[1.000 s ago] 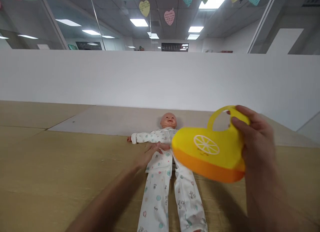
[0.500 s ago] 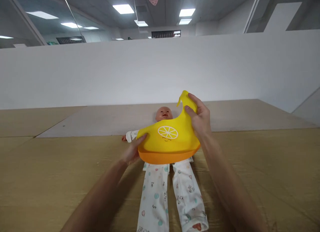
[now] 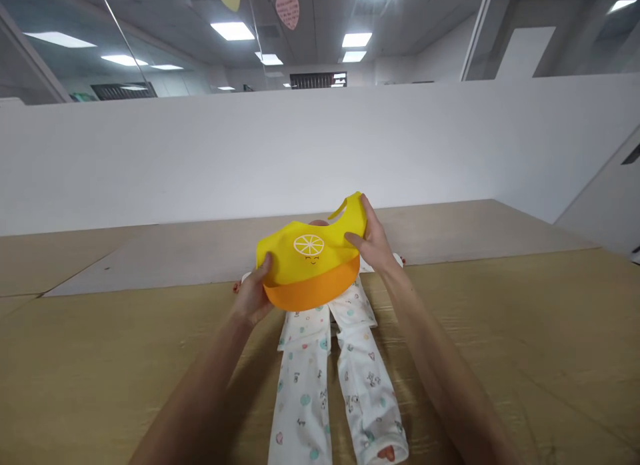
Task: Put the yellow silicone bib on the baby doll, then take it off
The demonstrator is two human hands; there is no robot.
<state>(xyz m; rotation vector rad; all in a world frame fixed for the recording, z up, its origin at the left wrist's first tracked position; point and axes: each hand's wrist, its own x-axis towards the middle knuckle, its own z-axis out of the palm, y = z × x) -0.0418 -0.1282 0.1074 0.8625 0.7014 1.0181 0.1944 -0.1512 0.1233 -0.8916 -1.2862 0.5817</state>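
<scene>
A yellow bib [image 3: 285, 258] with an orange catch pocket and a white citrus-slice print is stretched between my two hands. My left hand [image 3: 255, 290] pinches its lower left side, thumb on the front. Higher up, my right hand [image 3: 371, 237] grips the right side near the neck strap, which curls back toward the left. Behind and below the bib a baby doll [image 3: 305, 385] lies on its back in white printed clothes, legs toward me. The bib covers most of its head and chest; only the top of the head and the ends of both arms show.
The doll lies on a tan surface [image 3: 150, 345], with a greyish strip [image 3: 440, 235] along its far side. A white wall [image 3: 320, 151] rises behind, topped by glass with heart-shaped paper notes [image 3: 287, 11].
Both hands have shifted left in view with the bib, and the right hand has come lower. The bib now hides the doll's face, and its right side sits lower.
</scene>
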